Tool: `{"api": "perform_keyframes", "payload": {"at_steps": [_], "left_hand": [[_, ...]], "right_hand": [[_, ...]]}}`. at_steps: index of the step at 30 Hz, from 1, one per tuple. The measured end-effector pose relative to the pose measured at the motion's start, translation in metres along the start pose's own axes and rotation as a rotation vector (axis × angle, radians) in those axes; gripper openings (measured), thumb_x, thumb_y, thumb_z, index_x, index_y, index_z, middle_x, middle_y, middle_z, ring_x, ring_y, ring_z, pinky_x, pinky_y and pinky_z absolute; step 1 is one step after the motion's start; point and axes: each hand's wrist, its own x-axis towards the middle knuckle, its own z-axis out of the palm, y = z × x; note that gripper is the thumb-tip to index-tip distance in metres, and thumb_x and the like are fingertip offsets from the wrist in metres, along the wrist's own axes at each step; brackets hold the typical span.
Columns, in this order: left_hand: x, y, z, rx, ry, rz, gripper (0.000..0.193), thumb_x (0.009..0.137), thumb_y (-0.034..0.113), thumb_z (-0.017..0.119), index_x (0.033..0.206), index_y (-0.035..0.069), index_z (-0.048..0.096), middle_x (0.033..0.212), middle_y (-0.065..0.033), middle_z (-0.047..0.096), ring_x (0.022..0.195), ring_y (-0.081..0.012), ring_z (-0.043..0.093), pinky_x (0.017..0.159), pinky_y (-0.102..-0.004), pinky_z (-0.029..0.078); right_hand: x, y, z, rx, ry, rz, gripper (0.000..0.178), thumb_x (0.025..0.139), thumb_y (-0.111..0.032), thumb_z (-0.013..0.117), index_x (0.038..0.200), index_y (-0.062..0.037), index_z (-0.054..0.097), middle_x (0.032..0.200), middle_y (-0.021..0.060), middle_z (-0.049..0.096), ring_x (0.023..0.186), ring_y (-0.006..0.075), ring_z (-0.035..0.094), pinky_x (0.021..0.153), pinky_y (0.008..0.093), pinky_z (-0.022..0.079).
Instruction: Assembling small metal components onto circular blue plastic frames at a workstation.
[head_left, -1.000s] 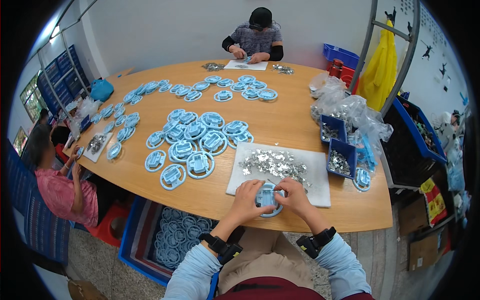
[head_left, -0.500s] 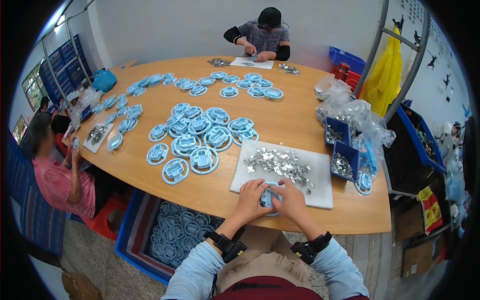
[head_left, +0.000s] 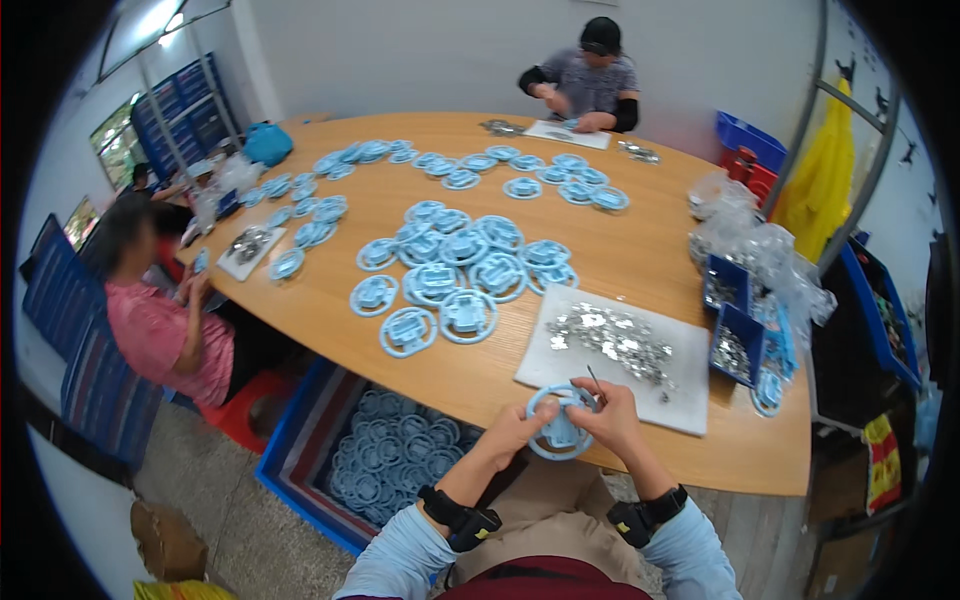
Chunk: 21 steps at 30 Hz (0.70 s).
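My left hand (head_left: 512, 432) grips the left side of a light-blue plastic steering-wheel-shaped part (head_left: 560, 437), a ring with a boxy centre. It is held up at the table's front edge. My right hand (head_left: 612, 418) is closed at the part's right side, fingers against it. A thin, dark metal tool (head_left: 593, 375) sticks up from between the right fingers; its lower end is hidden. Just beyond my hands, a white board (head_left: 545, 368) bears a heap of small shiny metal pieces (head_left: 620, 340).
Many like blue parts (head_left: 465, 245) lie about the wooden table (head_left: 650, 240). Two blue bins (head_left: 738, 343) of metal pieces stand right of the board, near plastic bags (head_left: 750, 235). Below the table sits a crate (head_left: 310, 480) full of blue parts. Two co-workers sit left and opposite.
The blue part has been lifted from the board's front edge and tilted up in my hands. A thin metal tool now shows in my right hand. The whole view has shifted left.
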Motion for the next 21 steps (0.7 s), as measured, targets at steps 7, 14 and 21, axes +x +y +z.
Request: {"api": "perform_keyframes", "payload": {"at_steps": [7, 14, 21], "left_hand": [[-0.046, -0.031, -0.033, -0.287, 0.138, 0.065, 0.025, 0.084, 0.015, 0.064, 0.103, -0.001, 0.062, 0.094, -0.0051, 0.064, 0.084, -0.0111, 0.061, 0.075, -0.0252, 0.049], [-0.104, -0.062, -0.094, -0.321, 0.415, 0.177, 0.023, 0.086, 0.019, 0.063, 0.099, 0.0, 0.063, 0.093, -0.0039, 0.064, 0.084, -0.0101, 0.06, 0.072, -0.0239, 0.048], [-0.093, -0.041, -0.186, 0.851, 0.89, 0.558, 0.032, 0.08, 0.024, 0.065, 0.097, -0.003, 0.062, 0.093, -0.0174, 0.063, 0.085, -0.0263, 0.062, 0.076, -0.0363, 0.048]], "right_hand": [[-0.023, -0.009, 0.06, -0.034, -0.158, -0.208, 0.041, 0.067, -0.016, 0.07, 0.104, -0.0013, 0.064, 0.067, 0.0009, 0.054, 0.056, 0.0061, 0.044, 0.049, 0.0216, 0.034], [-0.027, -0.024, 0.108, -0.059, -0.39, -0.412, 0.049, 0.073, -0.023, 0.069, 0.117, -0.0071, 0.056, 0.093, 0.0111, 0.06, 0.066, 0.023, 0.055, 0.061, 0.0307, 0.047], [-0.02, 0.003, 0.063, -0.052, -0.265, -0.299, 0.024, 0.076, -0.016, 0.066, 0.096, -0.0026, 0.065, 0.081, 0.0116, 0.06, 0.067, 0.022, 0.057, 0.058, 0.0305, 0.045]]}}
